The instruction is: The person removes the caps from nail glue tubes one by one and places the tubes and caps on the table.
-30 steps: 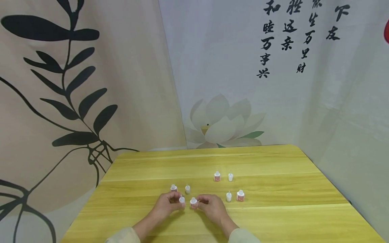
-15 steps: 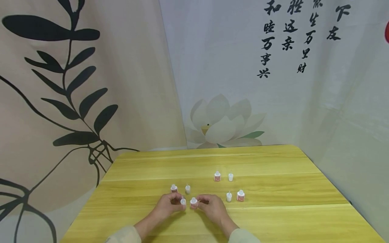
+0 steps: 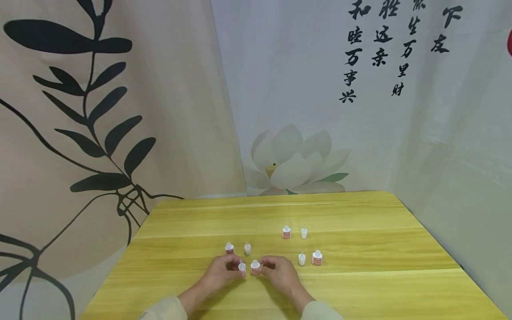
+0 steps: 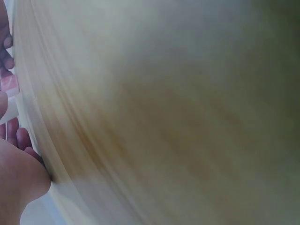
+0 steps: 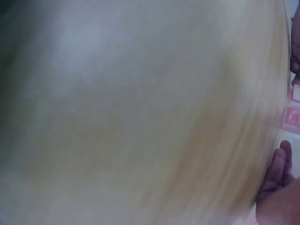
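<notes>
In the head view, my left hand (image 3: 219,272) pinches a small white container with a thin tip on top (image 3: 242,267) between thumb and fingers. Just right of it, my right hand (image 3: 282,273) grips a small white-capped bottle with a pink-red label (image 3: 255,268) from its right side. A narrow gap separates the two items, and both stand upright. At the left edge of the left wrist view, part of the left hand (image 4: 21,171) shows close to the pink label. The right wrist view catches the right hand (image 5: 279,180) at its edge, below the labelled bottle (image 5: 293,117).
Behind my left hand stand a labelled bottle (image 3: 230,248) and a white container (image 3: 247,249). Another such pair, bottle (image 3: 286,232) and container (image 3: 304,233), is farther back. A third container (image 3: 302,259) and bottle (image 3: 317,258) stand right, on the wooden table (image 3: 380,293).
My left hand has shifted slightly right and toward me with the white container, closer to the bottle. The right hand and its bottle stay in place.
</notes>
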Tool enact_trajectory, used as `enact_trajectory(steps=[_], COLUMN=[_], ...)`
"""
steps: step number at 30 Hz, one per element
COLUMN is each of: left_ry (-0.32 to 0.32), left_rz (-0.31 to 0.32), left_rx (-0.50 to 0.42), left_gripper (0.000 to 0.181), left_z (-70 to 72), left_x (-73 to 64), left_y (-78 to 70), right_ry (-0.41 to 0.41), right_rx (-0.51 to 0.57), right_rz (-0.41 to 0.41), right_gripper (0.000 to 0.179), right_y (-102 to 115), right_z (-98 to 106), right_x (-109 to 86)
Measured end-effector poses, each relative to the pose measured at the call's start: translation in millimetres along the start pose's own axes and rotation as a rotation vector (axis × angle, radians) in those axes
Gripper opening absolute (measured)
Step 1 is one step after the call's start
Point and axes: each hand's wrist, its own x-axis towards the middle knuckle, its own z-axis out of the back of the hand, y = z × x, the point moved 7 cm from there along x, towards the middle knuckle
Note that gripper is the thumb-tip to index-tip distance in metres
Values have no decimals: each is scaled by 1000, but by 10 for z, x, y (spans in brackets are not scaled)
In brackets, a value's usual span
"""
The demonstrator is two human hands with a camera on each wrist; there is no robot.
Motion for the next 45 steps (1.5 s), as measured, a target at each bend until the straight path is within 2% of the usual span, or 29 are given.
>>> enact_trajectory(steps=[11,30,45], left_ry=[13,20,26], left_rz=[-16,-2,-10], left_rx=[4,34,48], left_gripper=[25,22,24], left_z=[-9,-38,-36], left_x=[6,6,0], left_y=[8,26,-14], right_ry=[-12,-2,-11], right_rx=[-4,24,18], right_rz=[-5,-2,3], right_gripper=[18,18,16], right_y=[-33,-31,-26], right_z=[-3,-5,-1], right_x=[13,7,-1])
